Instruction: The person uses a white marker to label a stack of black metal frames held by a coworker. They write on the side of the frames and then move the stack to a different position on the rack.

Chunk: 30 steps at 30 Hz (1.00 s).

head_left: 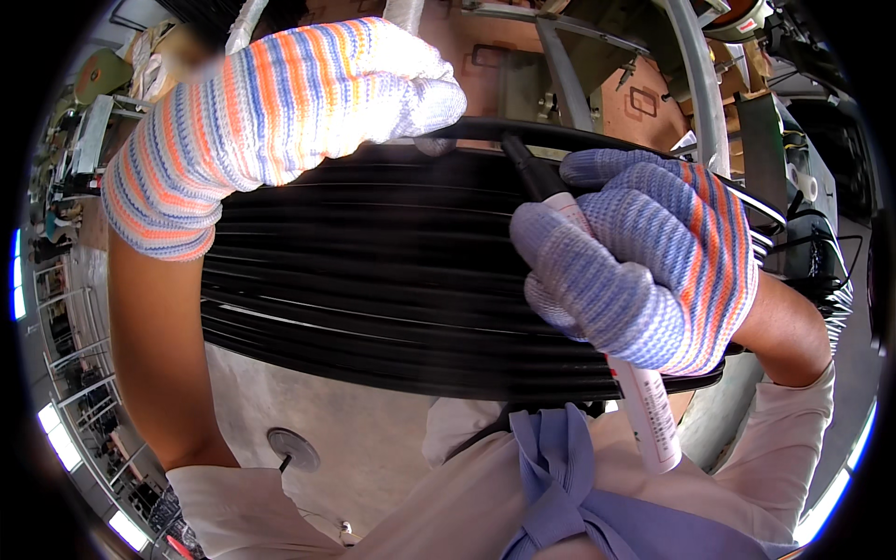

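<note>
Underfoot: pale grey floor point(373, 415) nearby; pinkish patterned flooring point(616, 117) farther off.
Middle: a thick bank of long, curved black strips point(373, 261) spans the space.
Beyond: a metal frame point(565, 75) stands past the strips.
Storage: shelves point(79, 350) along the left; I cannot make out their dark contents.
Left side: the striped-gloved left hand point(299, 103) curls at the strips' far edge; whether it grips, I cannot tell.
Right side: the right hand point(644, 252), gloved alike, clamps a white marker point(644, 411) above the strips, black end pointing up-left.
</note>
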Each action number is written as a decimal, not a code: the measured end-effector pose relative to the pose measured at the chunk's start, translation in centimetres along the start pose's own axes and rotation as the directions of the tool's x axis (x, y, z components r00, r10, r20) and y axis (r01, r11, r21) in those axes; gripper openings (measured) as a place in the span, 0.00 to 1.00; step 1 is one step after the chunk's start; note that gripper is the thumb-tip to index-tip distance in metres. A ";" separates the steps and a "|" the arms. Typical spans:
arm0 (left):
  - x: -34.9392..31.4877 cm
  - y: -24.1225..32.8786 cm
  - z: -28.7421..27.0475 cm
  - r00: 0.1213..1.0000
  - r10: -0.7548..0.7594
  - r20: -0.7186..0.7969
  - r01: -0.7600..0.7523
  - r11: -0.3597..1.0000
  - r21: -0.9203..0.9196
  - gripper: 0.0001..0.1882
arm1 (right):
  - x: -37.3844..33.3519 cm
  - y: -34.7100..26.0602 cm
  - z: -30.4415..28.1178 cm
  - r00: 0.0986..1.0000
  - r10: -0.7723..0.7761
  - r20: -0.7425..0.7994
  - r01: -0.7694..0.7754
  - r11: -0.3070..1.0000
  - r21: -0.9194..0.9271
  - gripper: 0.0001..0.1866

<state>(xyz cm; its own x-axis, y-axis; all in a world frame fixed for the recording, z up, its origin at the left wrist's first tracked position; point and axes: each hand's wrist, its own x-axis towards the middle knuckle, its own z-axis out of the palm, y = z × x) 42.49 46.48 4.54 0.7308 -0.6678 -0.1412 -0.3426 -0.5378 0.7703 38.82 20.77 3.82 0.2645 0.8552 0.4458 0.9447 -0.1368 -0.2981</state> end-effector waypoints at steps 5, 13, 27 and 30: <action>0.5 3.0 0.2 0.933 -0.361 -0.014 0.358 0.919 0.167 0.21 | 0.4 0.2 0.1 0.998 -0.059 0.012 0.060 0.995 -0.083 0.21; -0.1 1.4 -0.6 0.971 -0.227 0.081 0.202 0.949 0.242 0.24 | 0.8 0.1 0.0 0.996 -0.067 0.051 0.071 0.994 -0.086 0.22; 0.4 2.8 -0.3 0.928 -0.371 0.021 0.366 0.923 0.118 0.19 | 0.7 0.1 0.3 0.999 -0.054 -0.001 0.054 0.992 -0.110 0.21; -0.1 1.4 -0.4 0.978 -0.208 0.027 0.206 0.976 0.073 0.18 | 0.8 -0.1 0.6 0.998 -0.042 -0.038 0.040 0.997 -0.070 0.20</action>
<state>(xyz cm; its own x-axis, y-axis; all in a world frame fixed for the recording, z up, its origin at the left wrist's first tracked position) 42.18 45.97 5.85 0.7701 -0.5546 -0.3152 -0.2267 -0.6998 0.6774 38.86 21.75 3.72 0.2313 0.8408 0.4894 0.9657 -0.1373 -0.2205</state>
